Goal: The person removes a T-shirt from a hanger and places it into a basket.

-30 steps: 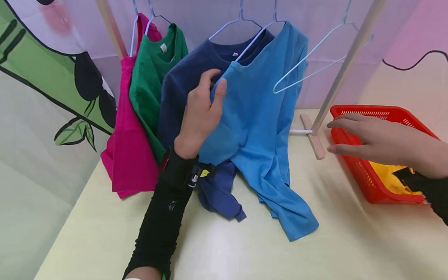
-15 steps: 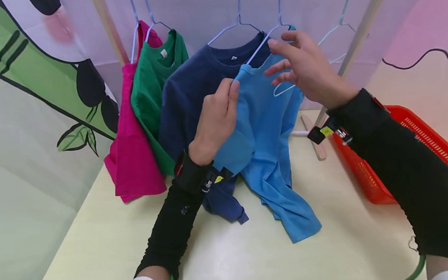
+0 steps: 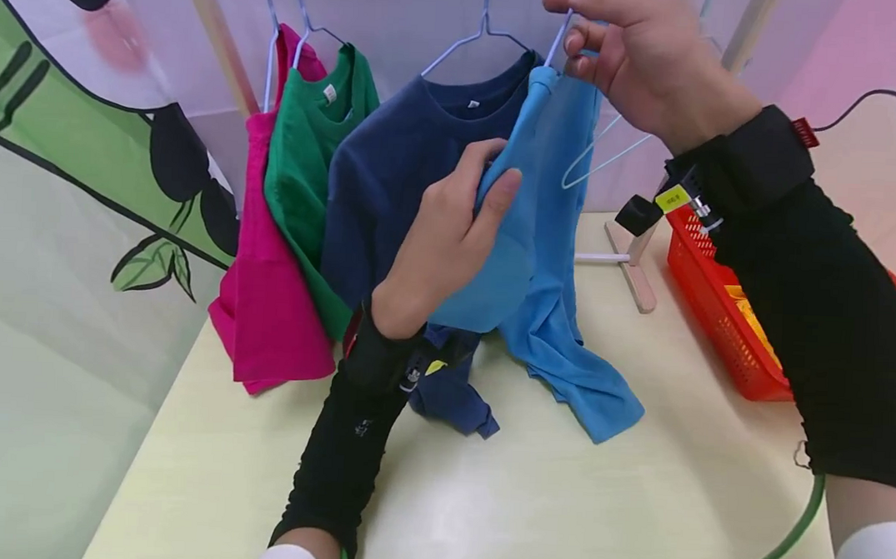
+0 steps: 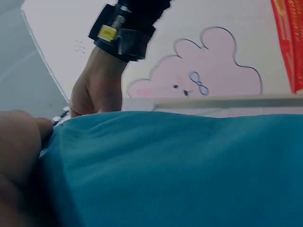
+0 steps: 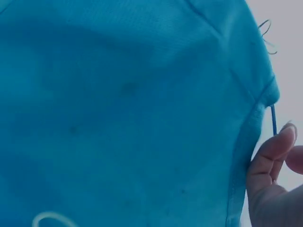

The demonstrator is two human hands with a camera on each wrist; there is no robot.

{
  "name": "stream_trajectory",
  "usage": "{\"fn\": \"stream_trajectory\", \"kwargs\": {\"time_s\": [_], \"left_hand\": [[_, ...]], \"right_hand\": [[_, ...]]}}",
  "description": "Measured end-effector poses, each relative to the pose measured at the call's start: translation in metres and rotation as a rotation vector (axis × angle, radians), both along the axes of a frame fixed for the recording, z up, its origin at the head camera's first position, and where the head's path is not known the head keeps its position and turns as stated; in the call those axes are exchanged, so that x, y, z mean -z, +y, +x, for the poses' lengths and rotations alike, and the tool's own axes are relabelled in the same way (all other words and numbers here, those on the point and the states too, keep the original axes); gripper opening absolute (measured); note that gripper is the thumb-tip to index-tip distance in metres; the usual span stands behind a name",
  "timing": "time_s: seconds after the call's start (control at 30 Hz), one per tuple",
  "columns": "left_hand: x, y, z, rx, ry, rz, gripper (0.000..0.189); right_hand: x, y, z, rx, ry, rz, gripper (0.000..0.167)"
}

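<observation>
Since the left hand [image 3: 446, 233] pinches the near edge of the blue shirt [image 3: 559, 209] hanging beside the navy shirt [image 3: 393, 164], and the right hand's [image 3: 656, 63] fingers clamp the hanger [image 3: 557, 44], steady the hanger while easing the fabric gently, without stretching its neckline.

4 garments [image 3: 407, 178] hang left of a basket [image 3: 718, 325].

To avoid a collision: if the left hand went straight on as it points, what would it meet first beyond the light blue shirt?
Beyond the light blue shirt it grips, the left hand would probably meet the shirt's purple hanger first, close to the right hand; depth is unclear.
</observation>
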State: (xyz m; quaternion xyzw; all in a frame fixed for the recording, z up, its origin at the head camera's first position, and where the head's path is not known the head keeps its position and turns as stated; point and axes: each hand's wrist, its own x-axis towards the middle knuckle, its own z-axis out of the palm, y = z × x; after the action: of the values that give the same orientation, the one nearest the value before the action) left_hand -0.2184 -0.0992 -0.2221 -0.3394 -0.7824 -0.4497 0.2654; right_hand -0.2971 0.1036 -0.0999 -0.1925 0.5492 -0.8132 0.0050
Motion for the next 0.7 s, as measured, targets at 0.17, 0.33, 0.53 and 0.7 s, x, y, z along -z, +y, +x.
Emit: {"fn": "stream_trajectory", "kwargs": {"time_s": [0.17, 0.33, 0.53, 0.7], "left_hand": [[-0.012, -0.008, 0.033, 0.027, 0.047, -0.013, 0.049], [-0.018, -0.016, 0.063, -0.044, 0.131, 0.023, 0.068], [-0.014, -0.019, 0.093, -0.176, 0.067, -0.169, 0.031], [-0.005, -0.014, 0.113, -0.2, 0.047, -0.372, 0.034]], "right_hand": [[-0.001, -0.003, 0.031, -0.02, 0.084, 0.005, 0.032], [0.014, -0.016, 0.064, -0.112, 0.161, 0.082, 0.042], [0.045, -0.026, 0.097, -0.226, 0.184, 0.128, 0.055], [0.059, -0.024, 0.11, -0.181, 0.221, 0.221, 0.055]]}}
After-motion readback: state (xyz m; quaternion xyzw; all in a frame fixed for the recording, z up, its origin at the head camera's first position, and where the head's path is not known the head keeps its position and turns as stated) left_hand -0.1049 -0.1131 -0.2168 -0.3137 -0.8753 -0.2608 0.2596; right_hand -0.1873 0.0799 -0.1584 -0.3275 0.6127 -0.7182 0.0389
